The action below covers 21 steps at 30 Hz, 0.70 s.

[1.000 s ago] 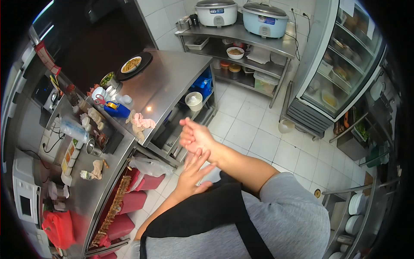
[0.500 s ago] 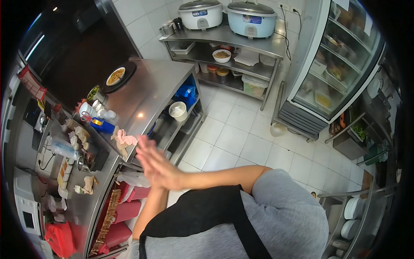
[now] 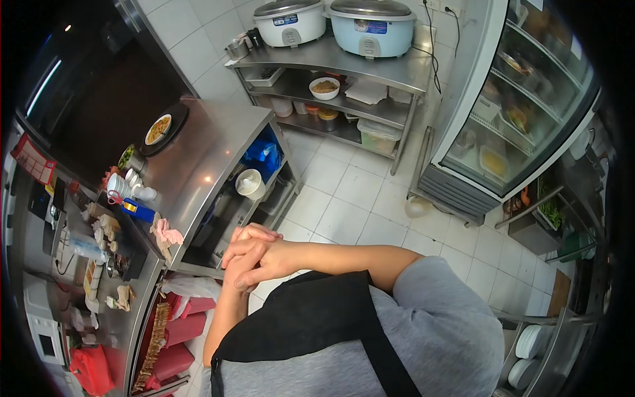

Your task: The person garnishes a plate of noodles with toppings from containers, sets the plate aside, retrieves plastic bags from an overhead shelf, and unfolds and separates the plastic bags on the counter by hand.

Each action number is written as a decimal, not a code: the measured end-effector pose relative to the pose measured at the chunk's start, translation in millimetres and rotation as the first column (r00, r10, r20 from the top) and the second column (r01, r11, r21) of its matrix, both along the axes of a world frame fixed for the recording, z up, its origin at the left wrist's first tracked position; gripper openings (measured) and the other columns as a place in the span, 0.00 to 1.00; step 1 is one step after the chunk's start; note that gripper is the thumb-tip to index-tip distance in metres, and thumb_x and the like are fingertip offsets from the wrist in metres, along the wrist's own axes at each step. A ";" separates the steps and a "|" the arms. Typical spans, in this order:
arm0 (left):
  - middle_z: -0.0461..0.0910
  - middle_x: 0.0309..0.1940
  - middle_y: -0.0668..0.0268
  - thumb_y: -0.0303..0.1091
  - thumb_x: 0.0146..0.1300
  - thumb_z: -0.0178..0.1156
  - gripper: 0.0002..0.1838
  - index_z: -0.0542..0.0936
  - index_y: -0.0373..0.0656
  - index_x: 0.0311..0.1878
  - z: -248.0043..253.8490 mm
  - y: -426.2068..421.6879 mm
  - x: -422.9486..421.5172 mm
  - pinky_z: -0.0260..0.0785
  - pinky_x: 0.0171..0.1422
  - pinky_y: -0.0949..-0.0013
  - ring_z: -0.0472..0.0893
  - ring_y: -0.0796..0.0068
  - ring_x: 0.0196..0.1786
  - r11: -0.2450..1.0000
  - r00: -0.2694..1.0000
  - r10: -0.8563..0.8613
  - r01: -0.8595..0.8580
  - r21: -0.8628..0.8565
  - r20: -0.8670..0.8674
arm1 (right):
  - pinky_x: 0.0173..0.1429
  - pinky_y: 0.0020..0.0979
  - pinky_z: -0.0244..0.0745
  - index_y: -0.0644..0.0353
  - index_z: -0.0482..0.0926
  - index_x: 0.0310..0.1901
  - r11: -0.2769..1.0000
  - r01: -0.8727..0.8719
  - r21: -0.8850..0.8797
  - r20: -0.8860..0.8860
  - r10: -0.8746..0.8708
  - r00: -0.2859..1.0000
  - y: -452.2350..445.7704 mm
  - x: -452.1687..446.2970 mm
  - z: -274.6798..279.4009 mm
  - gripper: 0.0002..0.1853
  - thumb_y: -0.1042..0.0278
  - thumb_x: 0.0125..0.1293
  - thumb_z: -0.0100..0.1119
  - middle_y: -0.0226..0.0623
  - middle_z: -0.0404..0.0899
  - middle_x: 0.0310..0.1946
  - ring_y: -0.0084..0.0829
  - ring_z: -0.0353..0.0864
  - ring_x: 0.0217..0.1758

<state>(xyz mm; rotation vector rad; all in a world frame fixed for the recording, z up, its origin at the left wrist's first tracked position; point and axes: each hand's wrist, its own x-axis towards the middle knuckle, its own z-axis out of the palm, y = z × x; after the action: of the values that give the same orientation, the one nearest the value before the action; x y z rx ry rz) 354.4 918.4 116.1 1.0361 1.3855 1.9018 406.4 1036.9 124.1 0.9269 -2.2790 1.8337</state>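
Note:
In front of my black apron [image 3: 301,314], my hands are clasped together, with no object visible between them. My right hand [image 3: 272,259] comes in from the right and wraps its fingers over my left hand [image 3: 254,233]. The left fingers curl at the top of the clasp; part of that palm is covered. Beyond the hands, to the left, a pink cloth [image 3: 168,233] lies at the corner of the steel counter [image 3: 198,149]. A white tub [image 3: 251,184] sits on the shelf beneath that counter.
At the back, two large rice cookers [image 3: 291,26] stand on a steel shelf unit [image 3: 331,63]. A glass-door fridge [image 3: 522,99] is at right. Along the left counter are cups, a blue item [image 3: 137,210] and a red bag [image 3: 91,370]. Plates [image 3: 531,342] are stacked lower right.
My hands, blurred and pressed palm to palm earlier, are now folded over each other with curled fingers. The view has shifted slightly, moving the counter leftward.

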 end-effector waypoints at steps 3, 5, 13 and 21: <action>0.72 0.52 0.51 0.39 0.59 0.62 0.15 0.78 0.37 0.41 29.0 0.9 11.7 0.68 0.56 0.60 0.73 0.61 0.54 0.997 0.959 -0.068 0.075 -0.015 0.276 | 0.61 0.37 0.68 0.52 0.67 0.61 0.980 -0.179 -0.092 0.117 0.189 0.975 27.9 12.5 16.0 0.29 0.63 0.57 0.63 0.47 0.62 0.60 0.39 0.66 0.61; 0.74 0.50 0.51 0.37 0.58 0.63 0.15 0.78 0.36 0.42 27.7 -7.1 5.0 0.71 0.55 0.60 0.74 0.60 0.55 0.999 0.969 0.000 0.008 -0.033 0.249 | 0.61 0.36 0.68 0.54 0.65 0.62 0.935 -0.294 -0.198 0.107 0.319 0.942 41.9 12.3 10.1 0.30 0.65 0.59 0.63 0.46 0.62 0.60 0.39 0.67 0.62; 0.81 0.32 0.59 0.31 0.62 0.58 0.08 0.80 0.34 0.34 8.6 -25.4 -12.3 0.72 0.46 0.69 0.80 0.72 0.37 0.938 0.977 0.176 -0.130 -0.320 0.119 | 0.42 0.40 0.76 0.53 0.81 0.40 0.855 -0.034 0.517 -0.255 0.192 0.948 58.6 34.4 -2.8 0.09 0.68 0.57 0.56 0.36 0.67 0.61 0.41 0.78 0.44; 0.81 0.41 0.63 0.27 0.60 0.59 0.10 0.81 0.35 0.44 24.6 -29.1 5.5 0.67 0.52 0.72 0.77 0.74 0.47 0.861 0.996 -0.093 0.089 -0.500 0.017 | 0.41 0.40 0.77 0.47 0.77 0.51 0.664 -0.057 0.745 -0.183 0.287 0.940 44.2 31.5 -11.3 0.19 0.67 0.56 0.55 0.38 0.71 0.52 0.43 0.76 0.44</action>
<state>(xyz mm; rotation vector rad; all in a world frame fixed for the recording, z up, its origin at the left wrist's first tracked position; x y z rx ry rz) 359.9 889.3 140.7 0.8268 1.6812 1.3541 437.9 1081.1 112.8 1.4267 -2.8085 0.6505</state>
